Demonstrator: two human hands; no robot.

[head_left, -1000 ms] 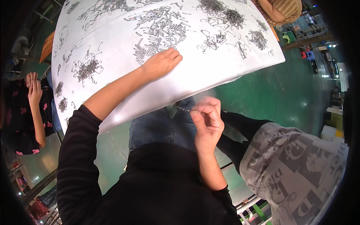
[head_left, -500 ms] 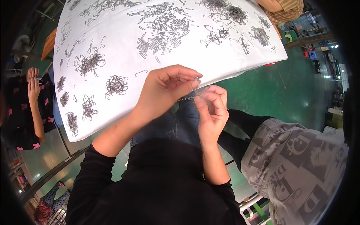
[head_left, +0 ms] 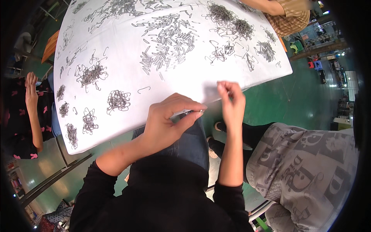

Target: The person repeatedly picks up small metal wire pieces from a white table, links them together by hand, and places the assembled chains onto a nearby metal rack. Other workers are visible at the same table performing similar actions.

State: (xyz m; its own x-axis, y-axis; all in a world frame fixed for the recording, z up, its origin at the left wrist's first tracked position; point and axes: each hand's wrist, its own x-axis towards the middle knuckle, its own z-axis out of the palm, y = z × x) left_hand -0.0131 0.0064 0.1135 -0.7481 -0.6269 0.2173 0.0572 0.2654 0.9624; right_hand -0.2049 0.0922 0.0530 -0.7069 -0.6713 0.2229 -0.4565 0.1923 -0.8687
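My left hand [head_left: 170, 121], just off the table's near edge, is closed in a pinch. Between its thumb and forefinger sits a small shiny piece [head_left: 201, 111], too small to name. My right hand [head_left: 232, 103] is raised to the right of it, over the table's edge. Its thumb and fingertips come together in a pinch; what they hold, if anything, is too blurred to see. A single dark wire hook [head_left: 144, 90] lies beyond my left hand, beside a tangled pile of wire hooks [head_left: 118, 100].
The white-covered table [head_left: 193, 83] bears several hook piles and a wide scatter of short dark metal pieces [head_left: 170, 42]. People stand or sit close by: one in patterned grey clothing [head_left: 297, 166] at right, one at left [head_left: 33, 116], one at the far right [head_left: 290, 15].
My right hand has parted from the left and moved up and right to the table's edge. My left hand has dropped slightly nearer, still pinching the small piece.
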